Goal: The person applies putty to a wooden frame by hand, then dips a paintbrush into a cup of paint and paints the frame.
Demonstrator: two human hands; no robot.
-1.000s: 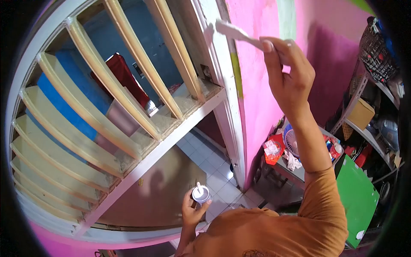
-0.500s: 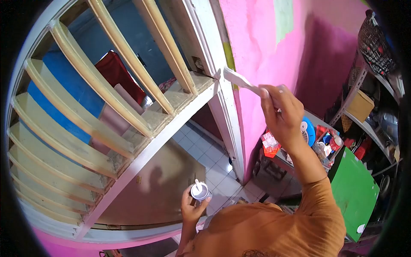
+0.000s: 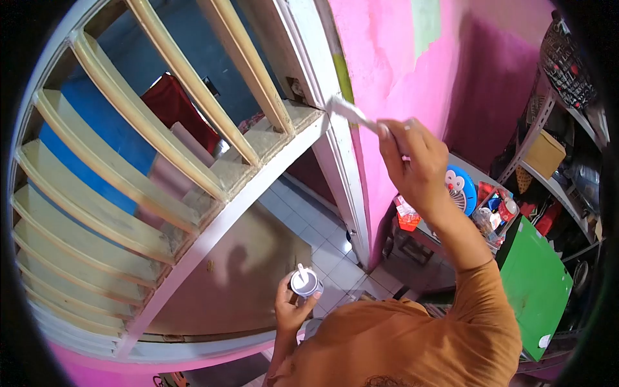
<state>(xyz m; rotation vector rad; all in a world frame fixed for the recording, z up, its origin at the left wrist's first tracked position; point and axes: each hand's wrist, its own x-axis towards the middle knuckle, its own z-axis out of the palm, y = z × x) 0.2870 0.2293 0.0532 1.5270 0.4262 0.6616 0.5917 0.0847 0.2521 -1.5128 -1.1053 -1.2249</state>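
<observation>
Brush [image 3: 353,114] at doorframe [image 3: 340,168] edge, cup [image 3: 309,285] well clear below.

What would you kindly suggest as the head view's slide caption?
Right hand holds brush at white frame; left hand holds cup.

The right hand [image 3: 418,161] is raised high, in a pinching grip. The left hand [image 3: 291,314] is lower, curled in a rounded grip.
</observation>
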